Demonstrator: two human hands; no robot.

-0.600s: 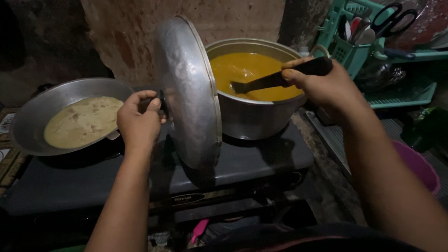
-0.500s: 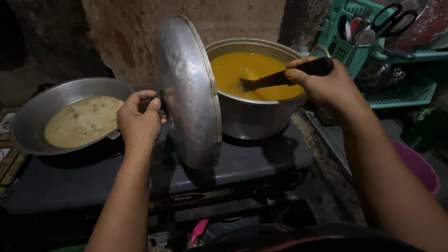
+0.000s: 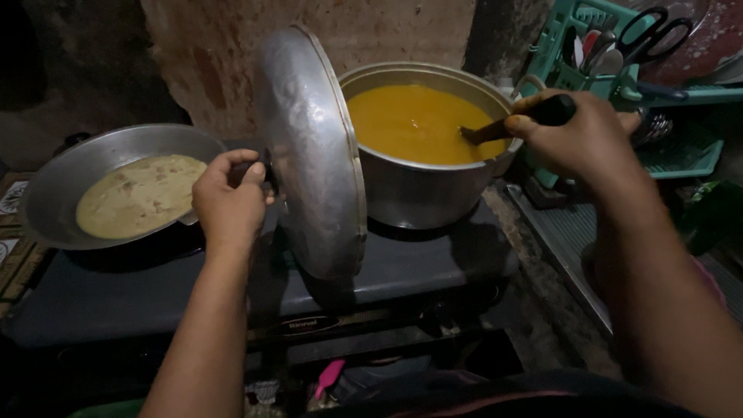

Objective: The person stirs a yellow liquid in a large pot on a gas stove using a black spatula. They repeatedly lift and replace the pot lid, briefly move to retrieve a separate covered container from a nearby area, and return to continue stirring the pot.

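My left hand (image 3: 228,203) grips the knob of a round metal lid (image 3: 313,155), held upright on edge beside the pot. A large metal pot (image 3: 426,186) of orange-yellow soup (image 3: 410,124) stands on the right burner of a dark two-burner stove (image 3: 433,263). My right hand (image 3: 576,135) is closed on the dark handle of a ladle (image 3: 534,116) whose bowl end dips into the soup near the pot's right side.
A wide metal pan (image 3: 46,193) with pale creamy food sits on the left burner. A green plastic rack (image 3: 673,155) with scissors (image 3: 646,35) and cutlery stands at the right. A rough wall rises behind the stove.
The ladle has swung from the middle of the soup toward the pot's right side, my right hand shifting slightly right. The lid and left hand stay put.
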